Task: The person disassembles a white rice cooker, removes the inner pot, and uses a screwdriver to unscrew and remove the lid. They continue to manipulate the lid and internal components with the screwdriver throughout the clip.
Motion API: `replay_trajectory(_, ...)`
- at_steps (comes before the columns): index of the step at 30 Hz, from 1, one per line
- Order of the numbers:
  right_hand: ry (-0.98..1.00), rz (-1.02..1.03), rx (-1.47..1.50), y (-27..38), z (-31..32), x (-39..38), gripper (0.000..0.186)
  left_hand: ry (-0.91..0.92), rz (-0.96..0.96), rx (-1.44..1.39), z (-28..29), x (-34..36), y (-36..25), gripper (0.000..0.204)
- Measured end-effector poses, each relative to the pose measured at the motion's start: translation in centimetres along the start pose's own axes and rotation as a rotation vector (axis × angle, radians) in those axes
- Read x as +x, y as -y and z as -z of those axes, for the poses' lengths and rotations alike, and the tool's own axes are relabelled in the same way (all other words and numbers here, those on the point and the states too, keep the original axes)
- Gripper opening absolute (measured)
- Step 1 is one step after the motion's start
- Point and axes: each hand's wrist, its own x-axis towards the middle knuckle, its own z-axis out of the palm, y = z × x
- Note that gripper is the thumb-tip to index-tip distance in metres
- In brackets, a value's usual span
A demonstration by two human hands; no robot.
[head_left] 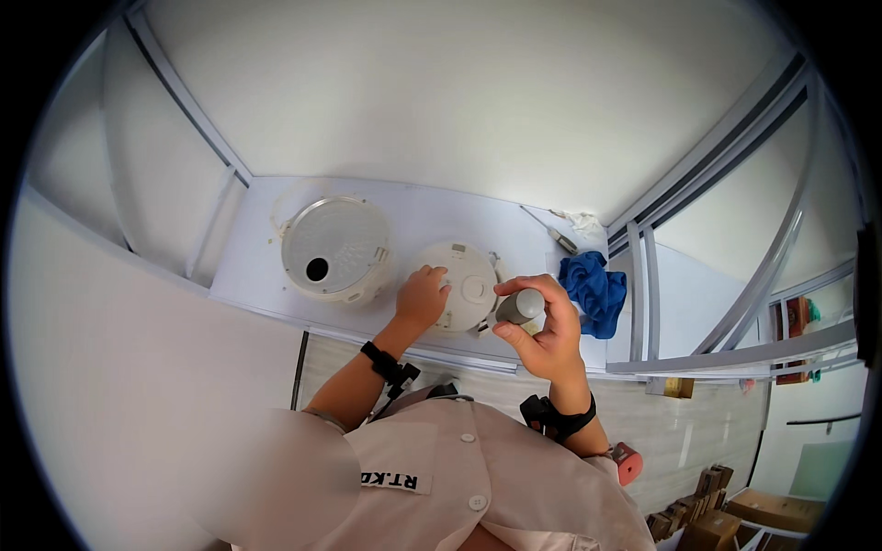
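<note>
A round white appliance lid (471,266) with a small display window lies on the white table. My left hand (424,296) rests on its left part, fingers stretched over the surface. Above the lid's right edge, my right hand (551,329) grips a thick grey cylindrical tool (521,307), resembling a screwdriver handle seen end-on; its working end is mostly hidden. Left of the lid stands a round white appliance body (354,292), like a rice cooker's, with a silvery top and a dark round opening (317,269).
A long-shafted hand tool (562,241) lies at the back right, beside crumpled white tissue (581,220). A blue cloth (597,292) sits near the right edge. Metal frame posts (650,294) and white panels enclose the table (413,204). Cardboard boxes (712,531) lie at the lower right.
</note>
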Motion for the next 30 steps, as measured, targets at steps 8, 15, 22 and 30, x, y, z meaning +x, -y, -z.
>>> replay_trajectory(8,0.000,0.007,0.002,-1.6,2.8,-0.6,0.064,-0.005,0.025,0.146,-2.4,1.2,0.2,0.016)
replay_trajectory(15,-0.037,-0.026,0.086,-3.0,3.1,-0.8,0.064,-0.024,0.084,-0.174,-1.6,1.6,-1.2,0.014)
replay_trajectory(22,-0.422,0.083,0.221,-3.7,3.0,-0.2,0.066,0.221,0.412,-1.651,4.0,1.6,-4.9,0.013)
replay_trajectory(30,-0.436,0.231,0.135,-4.0,2.4,0.1,0.071,0.341,0.316,-2.020,7.0,-1.1,-6.4,0.011)
